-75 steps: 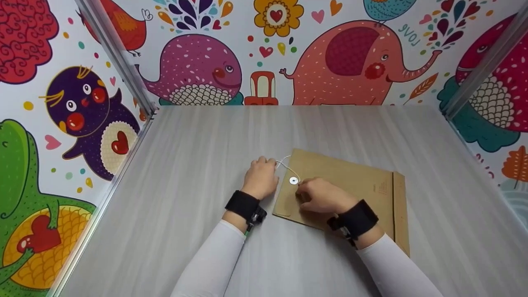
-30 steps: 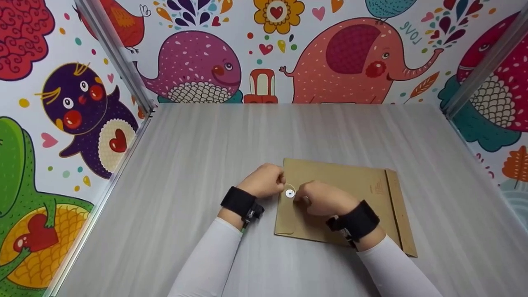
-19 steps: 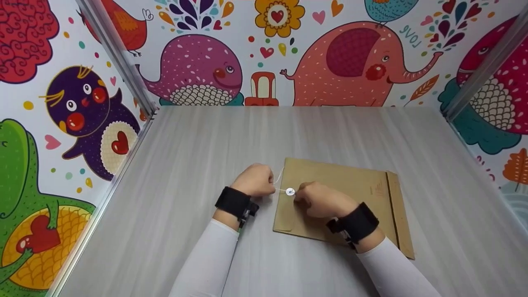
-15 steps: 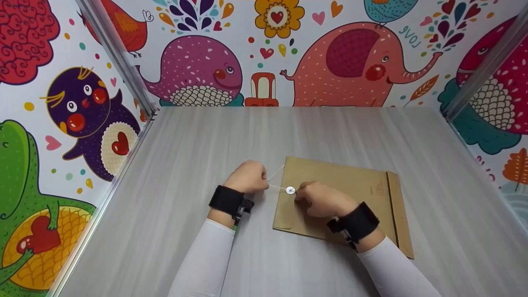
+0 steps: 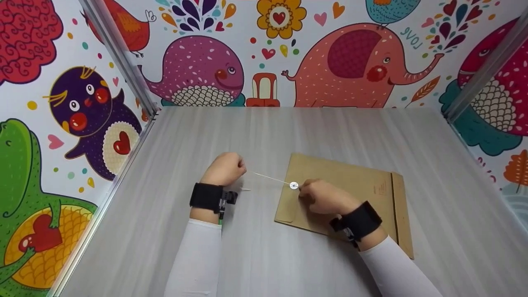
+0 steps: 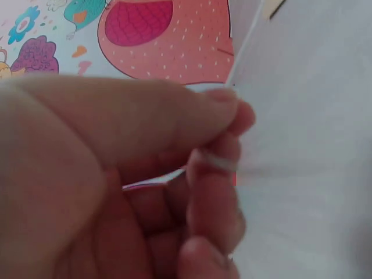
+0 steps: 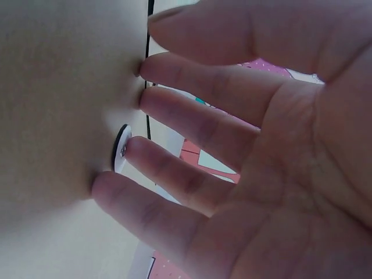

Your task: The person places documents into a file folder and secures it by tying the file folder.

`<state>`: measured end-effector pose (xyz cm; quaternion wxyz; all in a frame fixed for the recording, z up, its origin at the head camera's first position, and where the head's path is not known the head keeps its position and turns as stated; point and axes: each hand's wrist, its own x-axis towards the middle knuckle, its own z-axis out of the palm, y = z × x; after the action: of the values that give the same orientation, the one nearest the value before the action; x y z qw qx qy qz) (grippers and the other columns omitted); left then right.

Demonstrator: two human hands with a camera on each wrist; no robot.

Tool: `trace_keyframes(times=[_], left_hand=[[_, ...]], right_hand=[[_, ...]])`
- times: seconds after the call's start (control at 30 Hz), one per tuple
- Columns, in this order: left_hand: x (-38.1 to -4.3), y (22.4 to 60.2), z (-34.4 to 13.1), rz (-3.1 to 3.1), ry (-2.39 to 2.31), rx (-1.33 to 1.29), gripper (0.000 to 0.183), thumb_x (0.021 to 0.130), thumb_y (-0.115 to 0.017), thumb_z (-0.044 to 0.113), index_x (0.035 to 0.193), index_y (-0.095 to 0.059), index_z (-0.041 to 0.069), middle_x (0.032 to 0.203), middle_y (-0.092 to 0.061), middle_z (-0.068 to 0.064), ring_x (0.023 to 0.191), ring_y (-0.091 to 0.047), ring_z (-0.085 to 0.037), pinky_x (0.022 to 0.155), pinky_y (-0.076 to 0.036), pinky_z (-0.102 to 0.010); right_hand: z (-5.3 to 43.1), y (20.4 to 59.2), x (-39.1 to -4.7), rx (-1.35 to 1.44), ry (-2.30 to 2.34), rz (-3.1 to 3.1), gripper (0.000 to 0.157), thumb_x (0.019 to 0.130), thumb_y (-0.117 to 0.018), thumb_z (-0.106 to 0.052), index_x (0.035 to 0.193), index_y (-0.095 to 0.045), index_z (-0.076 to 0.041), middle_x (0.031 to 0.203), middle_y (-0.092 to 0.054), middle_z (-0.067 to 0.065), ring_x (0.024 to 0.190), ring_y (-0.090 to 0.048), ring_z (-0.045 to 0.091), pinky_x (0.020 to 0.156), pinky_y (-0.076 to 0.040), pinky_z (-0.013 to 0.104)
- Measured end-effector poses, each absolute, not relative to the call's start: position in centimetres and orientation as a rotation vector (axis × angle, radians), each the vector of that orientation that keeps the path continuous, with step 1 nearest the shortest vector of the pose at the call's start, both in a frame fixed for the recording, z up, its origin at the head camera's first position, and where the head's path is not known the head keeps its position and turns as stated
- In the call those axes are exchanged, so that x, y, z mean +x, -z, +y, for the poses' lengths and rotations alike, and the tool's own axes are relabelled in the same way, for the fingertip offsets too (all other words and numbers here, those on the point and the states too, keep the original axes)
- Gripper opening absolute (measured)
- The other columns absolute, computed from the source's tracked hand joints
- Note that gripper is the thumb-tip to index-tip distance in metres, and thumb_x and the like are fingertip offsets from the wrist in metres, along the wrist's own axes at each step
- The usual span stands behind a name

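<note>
A brown string-tie envelope (image 5: 346, 173) lies flat on the table in the head view, with a round white button (image 5: 293, 185) near its left edge. From the button a thin white string (image 5: 270, 177) runs straight to my left hand (image 5: 225, 169), which is left of the envelope. Thumb and forefinger pinch that string (image 6: 247, 40) in the left wrist view. My right hand (image 5: 326, 197) rests on the envelope just right of the button. In the right wrist view its fingers (image 7: 197, 125) are extended, fingertips pressing on the brown paper beside the button (image 7: 121, 148).
The grey wood-grain table (image 5: 198, 132) is bounded by printed cartoon walls (image 5: 272, 53) at the back and both sides. Metal posts (image 5: 123, 62) stand at the corners. A short white strand (image 5: 245, 189) shows below the left hand.
My left hand has moved left, away from the button, drawing the string out into a long straight line. The envelope has shifted slightly on the table; the right hand has stayed beside the button.
</note>
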<state>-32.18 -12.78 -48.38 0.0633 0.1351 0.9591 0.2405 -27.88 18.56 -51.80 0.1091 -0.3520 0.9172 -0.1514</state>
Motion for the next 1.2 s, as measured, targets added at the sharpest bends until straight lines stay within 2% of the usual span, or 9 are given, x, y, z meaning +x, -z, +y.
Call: trace_keyframes(times=[0.3, 0.43, 0.6, 0.7, 0.8, 0.87, 0.93, 1.1, 1.2], left_hand=[[-32.3, 48.8, -12.6, 3.010, -0.665, 0.218, 0.022, 0.109, -0.055, 0.016, 0.097, -0.070, 0.005, 0.091, -0.069, -0.011, 0.085, -0.063, -0.026, 0.082, -0.056, -0.043], [-32.4, 49.3, -11.6, 3.055, -0.682, 0.184, 0.016, 0.105, -0.060, 0.013, 0.110, -0.073, 0.004, 0.108, -0.073, -0.017, 0.101, -0.069, -0.033, 0.091, -0.057, -0.047], [-32.2, 50.0, -9.2, 3.055, -0.610, 0.256, 0.026, 0.096, -0.068, 0.008, 0.122, -0.074, 0.003, 0.119, -0.072, -0.021, 0.112, -0.069, -0.039, 0.095, -0.058, -0.049], [-31.8, 50.6, -6.9, 3.010, -0.569, 0.390, 0.025, 0.091, -0.072, 0.009, 0.115, -0.076, 0.005, 0.114, -0.075, -0.016, 0.106, -0.071, -0.036, 0.091, -0.058, -0.048], [-31.1, 51.5, -4.5, 2.954, -0.498, 0.578, 0.013, 0.084, -0.076, 0.012, 0.097, -0.079, 0.009, 0.098, -0.078, -0.009, 0.089, -0.071, -0.029, 0.079, -0.058, -0.043], [-30.6, 52.0, -3.2, 2.925, -0.431, 0.716, 0.003, 0.081, -0.078, 0.014, 0.083, -0.078, 0.012, 0.083, -0.075, -0.003, 0.075, -0.065, -0.022, 0.067, -0.054, -0.037], [-29.8, 52.3, -2.1, 2.919, -0.355, 0.833, 0.004, 0.079, -0.079, 0.014, 0.076, -0.077, 0.014, 0.078, -0.073, 0.000, 0.070, -0.063, -0.020, 0.063, -0.052, -0.034], [-27.2, 52.6, 0.4, 3.014, -0.119, 1.053, 0.005, 0.084, -0.077, 0.011, 0.080, -0.077, 0.014, 0.084, -0.075, -0.002, 0.081, -0.072, -0.021, 0.071, -0.060, -0.035], [-25.4, 53.0, 1.5, 3.105, 0.075, 1.161, 0.010, 0.088, -0.072, 0.009, 0.083, -0.078, 0.014, 0.086, -0.074, -0.001, 0.080, -0.072, -0.019, 0.069, -0.061, -0.033]], right_hand=[[19.0, 51.3, -27.7, -1.023, 0.449, 2.662, 0.042, 0.079, -0.065, 0.009, 0.119, -0.077, 0.004, 0.129, -0.070, 0.019, 0.121, -0.068, 0.037, 0.103, -0.056, 0.050], [19.0, 51.2, -27.7, -1.037, 0.459, 2.667, 0.041, 0.078, -0.066, 0.008, 0.118, -0.077, 0.005, 0.127, -0.071, 0.019, 0.120, -0.069, 0.037, 0.103, -0.057, 0.050], [18.9, 51.4, -28.0, -0.984, 0.474, 2.672, 0.040, 0.082, -0.067, 0.007, 0.120, -0.076, 0.005, 0.128, -0.071, 0.020, 0.121, -0.069, 0.038, 0.104, -0.056, 0.051], [19.0, 51.5, -28.2, -0.971, 0.475, 2.688, 0.037, 0.083, -0.069, 0.006, 0.118, -0.077, 0.003, 0.124, -0.073, 0.018, 0.115, -0.070, 0.034, 0.101, -0.057, 0.050], [19.1, 51.6, -28.3, -0.996, 0.481, 2.717, 0.031, 0.082, -0.070, 0.007, 0.112, -0.077, 0.001, 0.112, -0.074, 0.014, 0.099, -0.068, 0.026, 0.091, -0.059, 0.045], [19.2, 51.6, -28.3, -0.991, 0.499, 2.729, 0.027, 0.082, -0.070, 0.008, 0.107, -0.077, 0.000, 0.105, -0.073, 0.012, 0.090, -0.062, 0.021, 0.084, -0.057, 0.041], [19.3, 51.6, -28.4, -1.004, 0.519, 2.732, 0.026, 0.081, -0.070, 0.009, 0.104, -0.077, -0.001, 0.099, -0.072, 0.011, 0.085, -0.058, 0.019, 0.079, -0.054, 0.038], [19.9, 51.6, -28.9, -0.975, 0.659, 2.695, 0.027, 0.081, -0.069, 0.009, 0.105, -0.078, 0.001, 0.099, -0.075, 0.011, 0.086, -0.061, 0.018, 0.080, -0.055, 0.038], [20.0, 51.6, -28.9, -0.945, 0.705, 2.690, 0.026, 0.084, -0.071, 0.006, 0.108, -0.078, 0.001, 0.101, -0.077, 0.011, 0.089, -0.064, 0.019, 0.084, -0.057, 0.040]])
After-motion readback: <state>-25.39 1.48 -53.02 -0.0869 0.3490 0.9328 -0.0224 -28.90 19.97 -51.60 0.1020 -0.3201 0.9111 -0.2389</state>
